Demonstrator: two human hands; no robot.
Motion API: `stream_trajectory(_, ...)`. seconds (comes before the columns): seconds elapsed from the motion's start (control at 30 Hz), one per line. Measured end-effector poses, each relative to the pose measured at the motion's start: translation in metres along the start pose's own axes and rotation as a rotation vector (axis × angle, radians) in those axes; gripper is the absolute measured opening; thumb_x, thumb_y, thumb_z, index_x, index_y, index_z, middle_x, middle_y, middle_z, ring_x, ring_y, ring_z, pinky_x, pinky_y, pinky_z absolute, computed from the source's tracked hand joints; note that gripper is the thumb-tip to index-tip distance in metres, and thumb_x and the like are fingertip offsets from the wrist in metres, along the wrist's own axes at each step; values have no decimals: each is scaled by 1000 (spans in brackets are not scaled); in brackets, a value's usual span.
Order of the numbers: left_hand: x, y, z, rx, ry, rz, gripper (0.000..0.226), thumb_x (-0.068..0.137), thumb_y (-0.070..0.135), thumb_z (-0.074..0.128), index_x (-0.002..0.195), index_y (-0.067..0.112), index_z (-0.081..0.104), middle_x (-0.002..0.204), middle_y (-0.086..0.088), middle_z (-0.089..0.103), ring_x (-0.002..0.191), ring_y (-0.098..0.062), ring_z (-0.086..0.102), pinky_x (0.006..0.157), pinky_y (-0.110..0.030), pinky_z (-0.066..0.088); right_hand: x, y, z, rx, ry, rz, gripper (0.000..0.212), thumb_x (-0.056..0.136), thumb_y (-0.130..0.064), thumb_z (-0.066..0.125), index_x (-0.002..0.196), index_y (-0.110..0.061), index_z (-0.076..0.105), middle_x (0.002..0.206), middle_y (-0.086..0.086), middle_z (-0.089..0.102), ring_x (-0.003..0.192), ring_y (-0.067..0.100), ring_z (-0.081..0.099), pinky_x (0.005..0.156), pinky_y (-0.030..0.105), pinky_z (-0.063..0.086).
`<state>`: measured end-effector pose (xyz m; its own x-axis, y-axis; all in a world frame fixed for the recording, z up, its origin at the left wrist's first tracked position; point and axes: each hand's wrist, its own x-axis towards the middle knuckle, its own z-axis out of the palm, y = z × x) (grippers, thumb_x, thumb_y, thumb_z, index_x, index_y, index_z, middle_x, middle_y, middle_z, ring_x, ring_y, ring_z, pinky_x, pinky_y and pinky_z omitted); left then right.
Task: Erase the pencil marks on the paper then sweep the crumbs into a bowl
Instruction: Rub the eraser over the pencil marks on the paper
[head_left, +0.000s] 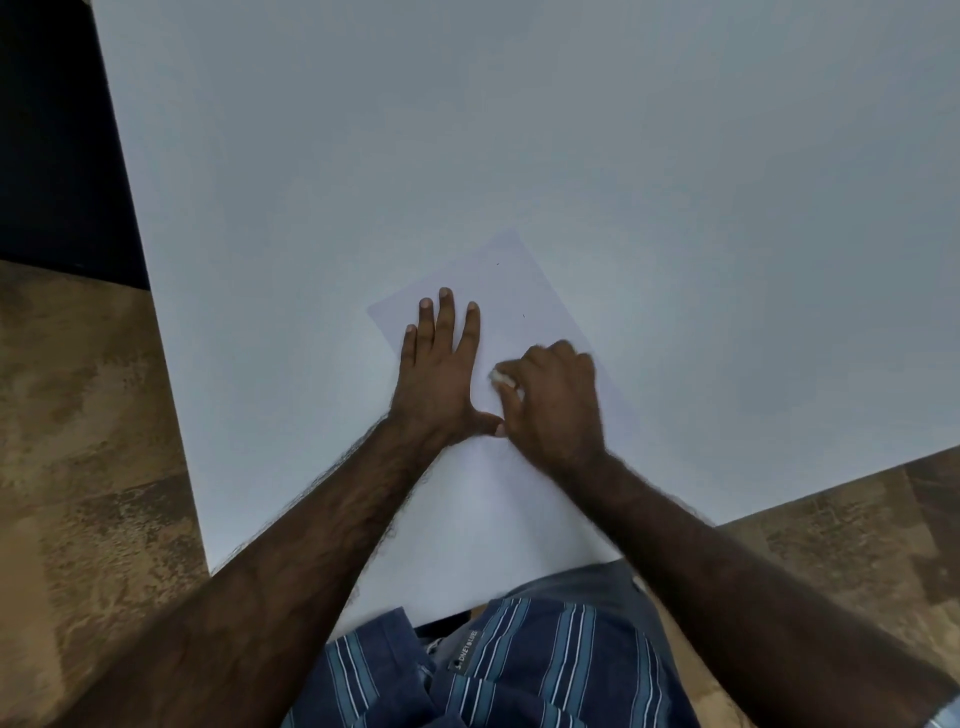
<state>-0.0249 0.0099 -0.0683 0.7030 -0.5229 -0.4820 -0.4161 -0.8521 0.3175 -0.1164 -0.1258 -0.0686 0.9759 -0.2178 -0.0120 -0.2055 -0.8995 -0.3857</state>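
A pale sheet of paper (511, 291) lies tilted on the white table (519, 130). My left hand (439, 374) rests flat on the sheet's left part, fingers spread and pointing away from me. Just to its right, my right hand (553, 400) is curled around a small white eraser (501, 379), which is pressed to the paper between the two hands. The right hand is slightly blurred. Two tiny dark specks (523, 315) show on the far part of the sheet. No bowl is in view.
The table's left edge runs down beside a dark area (57, 130) and a brown mottled floor (88, 415). The near edge slants across the lower right. My striped blue shirt (519, 670) fills the bottom.
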Motion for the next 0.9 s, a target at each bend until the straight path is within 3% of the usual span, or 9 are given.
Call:
stream_trajectory(0.07, 1, 0, 0, 32, 8, -1, 146, 73, 74, 80, 166, 19, -19, 170, -14, -33, 159, -36, -27, 130, -49, -8, -16, -5, 4, 1, -33, -136, 16, 99, -22, 60, 96, -21, 76, 85, 1, 65, 86, 28, 57, 78, 41, 41)
stream_trajectory(0.13, 1, -2, -1, 11, -10, -1, 152, 68, 76, 82, 166, 20, -19, 170, -13, -34, 158, -35, -29, 130, -48, -10, -8, 5, 0, -45, -25, -145, 16, 100, -24, 61, 98, -21, 76, 87, 2, 67, 86, 30, 59, 78, 42, 43)
stream_trajectory(0.27, 1, -4, -2, -12, -32, -6, 157, 63, 78, 84, 166, 22, -21, 169, -10, -37, 157, -33, -32, 131, -51, -8, 32, 37, -15, -142, 60, 119, 15, 98, -27, 64, 100, -22, 78, 86, 3, 69, 88, 33, 57, 77, 41, 37)
stream_trajectory(0.33, 2, -4, -2, -9, -33, -7, 157, 62, 79, 83, 166, 22, -20, 169, -10, -37, 157, -33, -32, 131, -52, -7, 35, 37, -16, -113, 62, 166, 15, 98, -26, 64, 101, -20, 78, 88, 4, 69, 89, 32, 57, 78, 41, 37)
stream_trajectory(0.57, 3, -5, 2, 3, -11, -1, 157, 61, 84, 80, 166, 22, -19, 170, -10, -35, 158, -33, -30, 132, -51, -6, 2, 14, 1, -54, -32, -190, 15, 98, -26, 63, 102, -21, 77, 89, 1, 68, 87, 28, 58, 78, 42, 41)
stream_trajectory(0.77, 4, -7, 2, -16, -10, -4, 158, 59, 83, 82, 166, 25, -19, 170, -8, -35, 158, -31, -31, 130, -49, -8, 49, 39, -8, -140, 101, 150, 17, 98, -27, 64, 100, -19, 78, 87, 4, 70, 87, 31, 58, 77, 40, 37)
stream_trajectory(0.9, 3, -8, 2, -20, -3, -2, 157, 59, 84, 81, 166, 24, -18, 170, -9, -35, 158, -32, -31, 129, -49, -9, 21, 13, 2, -97, 47, 59, 18, 101, -28, 60, 103, -22, 77, 90, 2, 70, 89, 28, 58, 80, 41, 39)
